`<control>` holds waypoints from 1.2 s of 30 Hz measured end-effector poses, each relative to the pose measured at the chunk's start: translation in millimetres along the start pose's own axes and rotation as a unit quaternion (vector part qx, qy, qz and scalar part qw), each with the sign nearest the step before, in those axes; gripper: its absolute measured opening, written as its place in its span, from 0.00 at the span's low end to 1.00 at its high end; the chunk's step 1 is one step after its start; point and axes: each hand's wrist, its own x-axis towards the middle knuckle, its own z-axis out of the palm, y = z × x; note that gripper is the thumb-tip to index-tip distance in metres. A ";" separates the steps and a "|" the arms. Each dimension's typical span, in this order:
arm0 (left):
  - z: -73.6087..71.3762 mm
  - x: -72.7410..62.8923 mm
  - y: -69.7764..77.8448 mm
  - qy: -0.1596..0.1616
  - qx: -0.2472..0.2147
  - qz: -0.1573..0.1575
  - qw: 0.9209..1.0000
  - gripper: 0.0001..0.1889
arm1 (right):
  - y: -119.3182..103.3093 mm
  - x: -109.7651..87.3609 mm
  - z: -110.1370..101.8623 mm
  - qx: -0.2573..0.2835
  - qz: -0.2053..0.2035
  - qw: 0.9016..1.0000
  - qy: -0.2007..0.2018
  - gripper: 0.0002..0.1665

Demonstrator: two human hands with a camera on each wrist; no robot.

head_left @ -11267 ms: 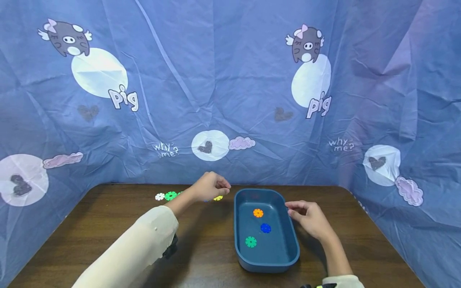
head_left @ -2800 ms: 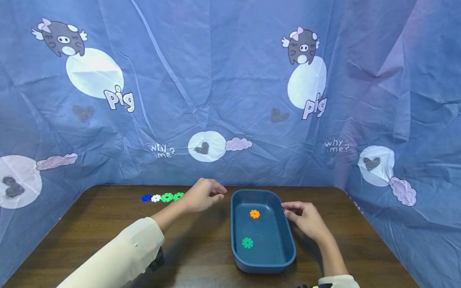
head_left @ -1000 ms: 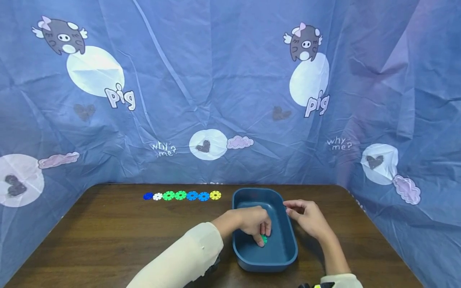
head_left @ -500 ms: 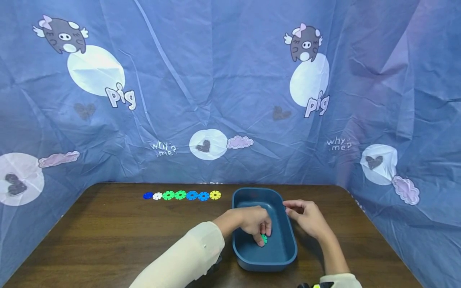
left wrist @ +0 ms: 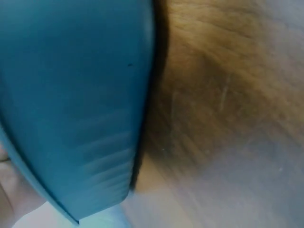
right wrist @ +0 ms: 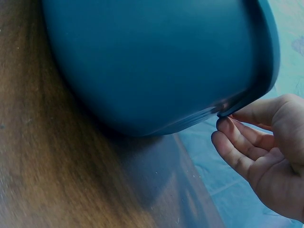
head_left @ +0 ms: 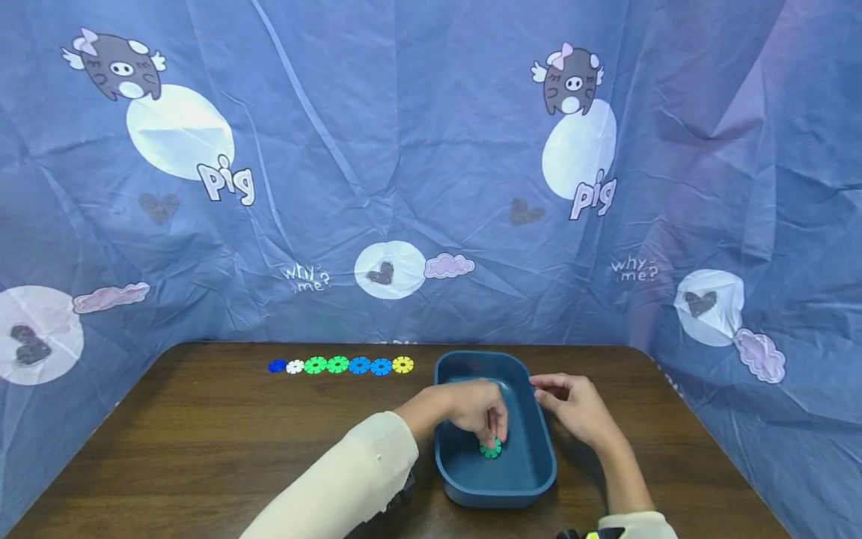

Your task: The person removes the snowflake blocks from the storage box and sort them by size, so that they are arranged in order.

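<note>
In the head view, my left hand [head_left: 474, 408] reaches down into a dark blue plastic bin [head_left: 494, 495]. Its thumb and fingertips pinch a green notched snowflake disc [head_left: 491, 452] near the bin's floor. Part of the bin floor is hidden behind this hand. At the bin's right side, the thumb and fingers of my right hand [head_left: 578, 408] hold the rim, as the right wrist view shows more closely at the bin [right wrist: 156, 71]. The left wrist view shows mostly the bin's outer wall [left wrist: 71, 95], with a bit of the left hand [left wrist: 16, 190] beyond its rim.
Along the table's back edge lies a row of notched discs: dark blue [head_left: 277, 366], white [head_left: 295, 367], two green [head_left: 326, 364], two lighter blue [head_left: 370, 365] and yellow [head_left: 402, 364]. The brown wooden table [head_left: 222, 434] meets a blue printed cloth [head_left: 323, 187] behind.
Within the last second my left hand has shifted the green disc slightly, and more of it shows. Earlier, that hand was over the row's right end. The right hand stays at the rim.
</note>
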 end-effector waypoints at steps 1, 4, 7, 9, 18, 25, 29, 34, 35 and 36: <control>-1.6 -0.5 0.2 0.003 -0.002 0.003 1.000 0.04 | 0.0 0.2 -0.2 -0.002 0.001 1.000 0.000 0.13; -7.1 -2.5 -1.0 0.017 -0.027 0.013 0.999 0.04 | -0.3 0.5 -0.2 -0.003 0.009 1.000 0.001 0.13; -12.9 -4.8 -3.4 0.034 -0.056 0.020 0.998 0.05 | 0.0 1.0 -0.4 -0.006 0.014 1.000 0.000 0.13; -17.2 -7.6 -4.6 0.047 -0.085 0.022 0.995 0.05 | -0.3 0.6 -0.5 -0.007 0.015 1.000 0.001 0.13; -38.6 -27.7 -12.8 0.111 -0.125 0.032 0.985 0.06 | -0.7 -0.1 -1.0 -0.014 0.015 1.000 0.005 0.13; -53.1 -53.6 -25.3 0.142 -0.131 0.009 0.981 0.06 | -1.1 -0.2 -0.6 -0.014 0.015 1.000 0.009 0.13; -57.3 -72.1 -39.3 0.155 -0.136 -0.004 0.978 0.06 | -1.3 0.0 -0.1 -0.016 0.014 1.000 0.008 0.13; -62.6 -99.1 -58.4 0.178 -0.156 -0.031 0.971 0.06 | -1.4 -0.4 0.0 -0.003 0.008 1.000 0.011 0.13; -63.7 -104.8 -62.6 0.183 -0.154 -0.037 0.970 0.06 | -1.1 -0.5 0.1 0.000 0.007 1.000 0.009 0.13; -64.8 -111.0 -66.2 0.188 -0.153 -0.043 0.969 0.06 | -0.8 -0.5 0.4 0.003 0.008 1.000 0.009 0.13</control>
